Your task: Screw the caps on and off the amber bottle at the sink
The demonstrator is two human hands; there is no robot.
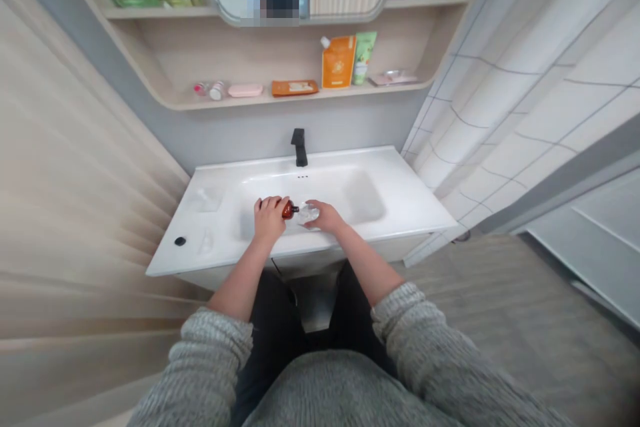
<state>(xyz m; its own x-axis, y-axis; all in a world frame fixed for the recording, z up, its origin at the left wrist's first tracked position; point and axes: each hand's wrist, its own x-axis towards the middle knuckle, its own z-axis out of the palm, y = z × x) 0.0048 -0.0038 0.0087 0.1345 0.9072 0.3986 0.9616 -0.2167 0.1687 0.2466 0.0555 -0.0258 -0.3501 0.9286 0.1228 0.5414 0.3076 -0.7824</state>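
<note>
My left hand (270, 219) is wrapped round a small amber bottle (288, 209) over the white sink (353, 190). The bottle lies tilted on its side, its dark neck pointing right. Close by, my right hand (326, 217) grips a clear cup-like container (309, 213), whose mouth is near the bottle's neck. Whether the two touch, I cannot tell. My fingers hide most of the bottle's body. Behind the hands stands a black faucet (299, 148) at the back of the sink.
Left of the sink, the countertop (400, 180) bears a small black round cap (180, 241) and a clear nozzle-like piece (206, 241). Above, a shelf holds an orange pouch (339, 63), a green tube (365, 59) and a pink case (245, 91). A beige curtain (65, 180) hangs at left.
</note>
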